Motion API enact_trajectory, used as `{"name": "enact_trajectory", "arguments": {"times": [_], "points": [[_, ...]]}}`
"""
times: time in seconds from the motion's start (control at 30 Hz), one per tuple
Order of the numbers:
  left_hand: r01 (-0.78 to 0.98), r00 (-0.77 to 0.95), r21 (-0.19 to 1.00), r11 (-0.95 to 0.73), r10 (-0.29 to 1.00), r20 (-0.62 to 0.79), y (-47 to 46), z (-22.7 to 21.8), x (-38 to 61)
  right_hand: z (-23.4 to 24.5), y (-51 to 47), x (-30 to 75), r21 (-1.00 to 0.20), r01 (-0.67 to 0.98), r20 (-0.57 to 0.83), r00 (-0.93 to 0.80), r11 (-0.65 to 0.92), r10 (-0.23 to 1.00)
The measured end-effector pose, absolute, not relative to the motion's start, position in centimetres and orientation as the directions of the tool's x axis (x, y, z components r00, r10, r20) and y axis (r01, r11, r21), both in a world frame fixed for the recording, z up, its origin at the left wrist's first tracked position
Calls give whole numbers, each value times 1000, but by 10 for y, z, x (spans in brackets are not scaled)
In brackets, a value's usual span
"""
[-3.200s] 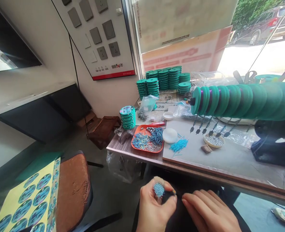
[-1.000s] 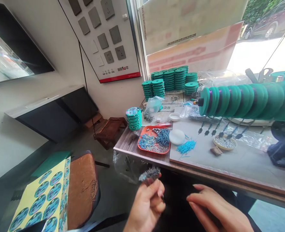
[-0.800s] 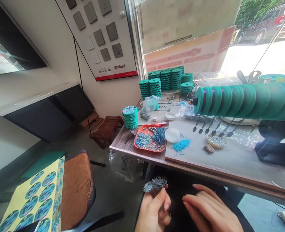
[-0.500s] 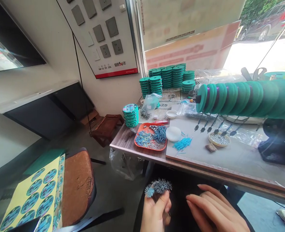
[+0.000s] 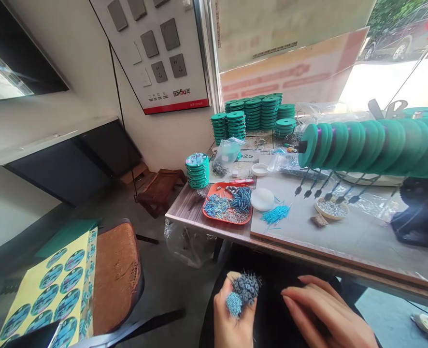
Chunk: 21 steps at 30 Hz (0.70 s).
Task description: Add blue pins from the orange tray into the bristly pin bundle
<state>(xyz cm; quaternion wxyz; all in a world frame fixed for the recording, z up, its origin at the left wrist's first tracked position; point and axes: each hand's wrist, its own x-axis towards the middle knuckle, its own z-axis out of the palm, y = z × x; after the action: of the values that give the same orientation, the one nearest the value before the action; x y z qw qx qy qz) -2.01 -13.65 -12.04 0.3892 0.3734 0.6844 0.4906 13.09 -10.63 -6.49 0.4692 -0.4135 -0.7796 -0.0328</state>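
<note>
My left hand [image 5: 235, 314] is low in the middle of the head view, its fingers wrapped round a bundle of small thin pieces [image 5: 246, 287]. Most ends in that bundle are dark grey-blue, round and ringed, with fine wires sticking out at the far side. A tight cluster of light-blue ends [image 5: 234, 304] sits beside them in the same grip. To its right, my right hand [image 5: 322, 311] hovers over the dark lap with fingers stretched and slightly bent. Nothing shows in it, and it does not touch the bundle.
On the table lie an orange tray [image 5: 206, 218] of small parts, a pile of blue sticks [image 5: 275, 214], a white round lid [image 5: 262, 198] and a dish of grey beads [image 5: 319, 209]. Green spools [image 5: 351, 145] hang on a rod at right. A brown chair [image 5: 118, 275] stands left.
My left hand has turned the bundle so its ringed and light-blue ends face me. My right hand has barely moved. The view has shifted slightly.
</note>
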Motion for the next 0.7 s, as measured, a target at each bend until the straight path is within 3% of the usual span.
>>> {"name": "enact_trajectory", "arguments": {"times": [0.2,0.7], "points": [[203,-421,963,175,904,-75,-134,-111,-15,-65,-105,130,-345,679,746,-220,648,628],[139,-384,982,127,921,-65,-133,-113,-20,-62,-105,131,-342,682,761,-201,646,616]]}}
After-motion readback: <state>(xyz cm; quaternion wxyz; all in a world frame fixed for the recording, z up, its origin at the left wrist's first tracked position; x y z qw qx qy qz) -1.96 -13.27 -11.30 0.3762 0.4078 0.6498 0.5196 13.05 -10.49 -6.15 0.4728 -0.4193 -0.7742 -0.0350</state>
